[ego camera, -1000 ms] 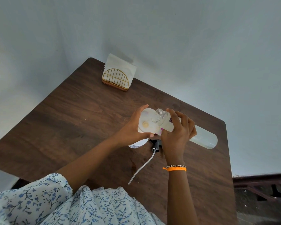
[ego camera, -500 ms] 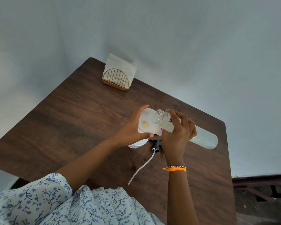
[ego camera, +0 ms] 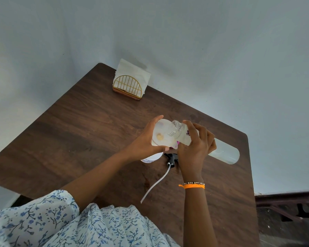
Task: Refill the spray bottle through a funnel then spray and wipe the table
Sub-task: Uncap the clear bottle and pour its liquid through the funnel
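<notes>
My left hand (ego camera: 144, 142) grips the rim of a white translucent funnel (ego camera: 161, 133), which sits on top of a white bottle (ego camera: 151, 158) that is mostly hidden beneath it. In my right hand (ego camera: 194, 148) I hold a long clear bottle (ego camera: 223, 153) near its neck. It is tipped almost flat, with its open threaded mouth over the funnel bowl. The black spray head (ego camera: 171, 157) lies on the table below my hands, and its thin white dip tube (ego camera: 156, 183) trails toward me.
A dark wooden table (ego camera: 75, 132) stands in a corner between pale walls. A gold wire napkin holder (ego camera: 129, 85) with white napkins stands at its far edge. A dark bench or frame (ego camera: 289, 207) is to the right of the table.
</notes>
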Motion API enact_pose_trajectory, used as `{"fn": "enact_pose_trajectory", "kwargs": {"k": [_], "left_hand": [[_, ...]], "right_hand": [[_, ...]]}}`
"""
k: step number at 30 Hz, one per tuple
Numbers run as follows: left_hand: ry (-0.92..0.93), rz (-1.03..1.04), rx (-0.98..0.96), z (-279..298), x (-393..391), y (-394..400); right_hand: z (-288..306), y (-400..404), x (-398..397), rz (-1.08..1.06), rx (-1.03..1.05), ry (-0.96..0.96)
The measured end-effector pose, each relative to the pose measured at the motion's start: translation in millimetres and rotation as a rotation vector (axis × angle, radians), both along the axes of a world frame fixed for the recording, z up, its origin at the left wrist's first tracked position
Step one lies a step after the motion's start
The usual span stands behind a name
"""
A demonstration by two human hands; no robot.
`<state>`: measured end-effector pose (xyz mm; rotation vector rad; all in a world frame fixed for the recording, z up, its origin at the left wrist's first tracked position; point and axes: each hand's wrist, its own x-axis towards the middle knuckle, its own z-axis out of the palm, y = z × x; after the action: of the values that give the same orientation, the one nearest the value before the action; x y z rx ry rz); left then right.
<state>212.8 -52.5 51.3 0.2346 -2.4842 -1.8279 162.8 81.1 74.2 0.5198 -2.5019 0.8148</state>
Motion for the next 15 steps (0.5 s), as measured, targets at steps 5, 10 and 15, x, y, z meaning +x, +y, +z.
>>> {"fn": "enact_pose_trajectory", "kwargs": {"k": [5,10,15], "left_hand": [[-0.003,0.0,-0.007,-0.7,0.3,-0.7],[0.002,0.0,-0.006,0.7,0.5,0.4],[0.001,0.001,-0.005,0.9,0.2,0.2]], "right_hand": [[0.8,-0.1,-0.2,0.0,0.011,-0.003],[0.7,-0.6,0.6,-0.002,0.016,-0.007],[1.2,-2.1,0.3,0.002,0.012,0.012]]}}
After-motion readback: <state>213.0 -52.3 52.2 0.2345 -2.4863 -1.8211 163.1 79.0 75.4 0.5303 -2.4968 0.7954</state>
